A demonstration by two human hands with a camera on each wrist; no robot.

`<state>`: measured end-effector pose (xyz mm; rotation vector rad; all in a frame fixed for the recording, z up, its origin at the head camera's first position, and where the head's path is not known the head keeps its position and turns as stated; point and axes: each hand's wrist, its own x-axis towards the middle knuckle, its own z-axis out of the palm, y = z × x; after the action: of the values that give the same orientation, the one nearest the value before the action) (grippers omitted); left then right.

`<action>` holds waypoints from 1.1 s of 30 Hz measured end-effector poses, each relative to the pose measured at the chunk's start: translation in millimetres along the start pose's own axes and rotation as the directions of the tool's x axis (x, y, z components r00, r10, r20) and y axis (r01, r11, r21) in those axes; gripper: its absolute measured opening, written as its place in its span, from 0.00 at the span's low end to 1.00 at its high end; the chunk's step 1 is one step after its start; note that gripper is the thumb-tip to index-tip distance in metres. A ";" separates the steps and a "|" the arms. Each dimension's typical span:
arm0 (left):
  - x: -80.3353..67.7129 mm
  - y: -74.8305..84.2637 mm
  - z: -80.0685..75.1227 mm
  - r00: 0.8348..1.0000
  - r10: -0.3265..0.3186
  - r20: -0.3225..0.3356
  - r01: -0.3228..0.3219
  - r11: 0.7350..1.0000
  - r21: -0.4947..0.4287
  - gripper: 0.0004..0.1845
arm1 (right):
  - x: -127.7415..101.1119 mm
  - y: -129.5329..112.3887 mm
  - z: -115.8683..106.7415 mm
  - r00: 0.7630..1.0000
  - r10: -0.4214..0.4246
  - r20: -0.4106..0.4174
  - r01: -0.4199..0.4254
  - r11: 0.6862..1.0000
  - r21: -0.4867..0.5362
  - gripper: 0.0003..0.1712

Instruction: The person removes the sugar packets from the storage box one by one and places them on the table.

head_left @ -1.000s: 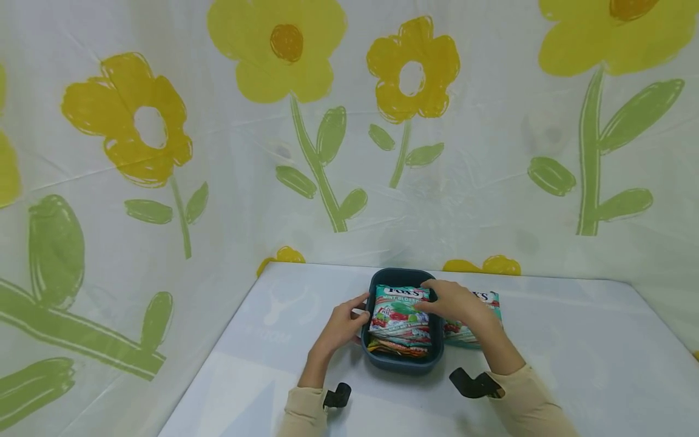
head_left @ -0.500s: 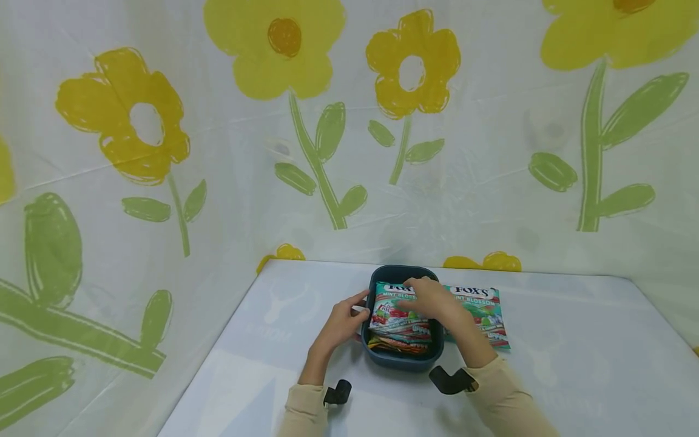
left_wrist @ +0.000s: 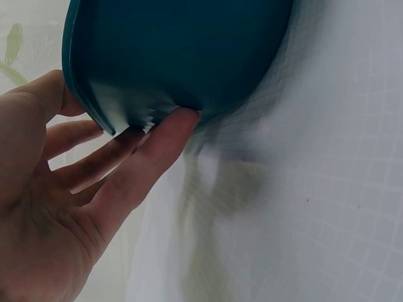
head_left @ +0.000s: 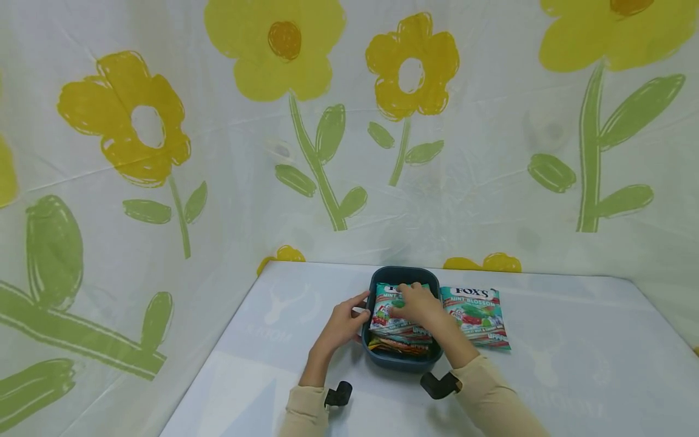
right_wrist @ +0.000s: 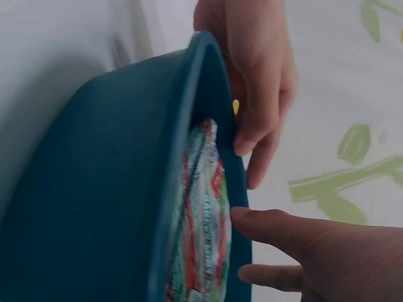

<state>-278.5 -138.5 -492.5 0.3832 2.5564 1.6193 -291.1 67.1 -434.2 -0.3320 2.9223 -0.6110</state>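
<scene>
Fingers of the left hand [head_left: 341, 325] lie straight against the tub [head_left: 403, 363], bracing it, while the right hand [head_left: 417, 305] presses flat on the top packet [head_left: 394, 315], seating it.

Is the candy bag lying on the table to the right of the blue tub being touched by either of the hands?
No, the candy bag lies alone beside the tub; the right hand rests on packets inside it, the left hand on its side.

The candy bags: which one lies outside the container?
The candy bag lying flat on the table, right of the teal container. The others are stacked inside the container, under the right hand.
</scene>
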 end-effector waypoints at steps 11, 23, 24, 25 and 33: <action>-0.7 1.7 0.9 1.000 0.005 0.001 -0.005 1.000 -0.012 0.28 | -2.4 -3.0 2.9 0.999 0.041 -0.010 -0.041 0.999 0.012 0.40; -0.9 0.1 0.2 1.000 -0.014 0.010 0.014 1.000 0.013 0.28 | -2.2 -3.9 6.9 0.992 0.118 -0.046 -0.118 0.993 0.004 0.44; -0.8 0.0 0.3 1.000 -0.013 0.009 0.013 1.000 0.013 0.28 | -1.7 -3.9 7.2 0.991 0.128 -0.046 -0.128 0.992 0.007 0.45; -0.7 0.2 0.4 1.000 -0.017 0.008 0.017 1.000 0.014 0.28 | -1.1 -3.9 7.6 0.989 0.139 -0.043 -0.139 0.990 0.010 0.45; -1.0 0.6 0.3 1.000 -0.007 0.004 0.006 1.000 0.018 0.28 | 0.2 -4.9 7.6 0.979 0.204 -0.013 -0.204 0.978 0.036 0.49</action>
<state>-277.4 -138.2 -492.2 0.3791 2.5678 1.5930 -289.0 59.7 -439.2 -0.0219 2.9068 -0.6336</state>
